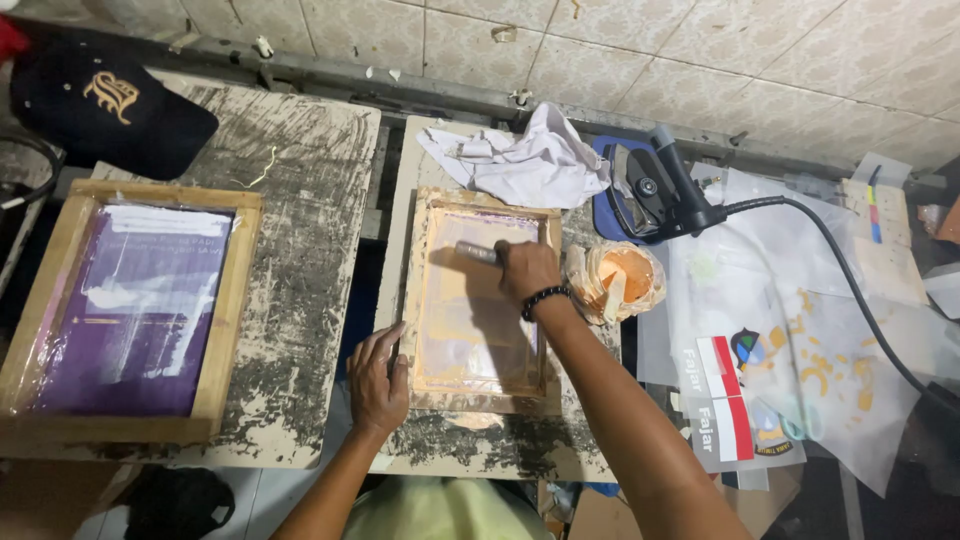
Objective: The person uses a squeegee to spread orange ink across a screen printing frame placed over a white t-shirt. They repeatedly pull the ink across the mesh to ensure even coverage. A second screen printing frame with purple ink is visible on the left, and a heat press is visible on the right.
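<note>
Paint-scuffed boards cover the bench (300, 180), which stands against a tiled wall. On the middle board lies a wooden screen frame (480, 300) smeared with orange ink. The right hand (527, 270), a dark bead bracelet at its wrist, is closed around a squeegee (478, 252) pressed on the upper part of the mesh. The left hand (378, 380) lies flat and open on the frame's lower left edge. A second frame (125, 310) with purple mesh rests on the left board, well apart, below a black cap (105, 110). Behind the orange frame lies a crumpled white cloth (530, 160); just to its right sit a tub of orange ink (620, 280) and a black heat gun (665, 190).
</note>
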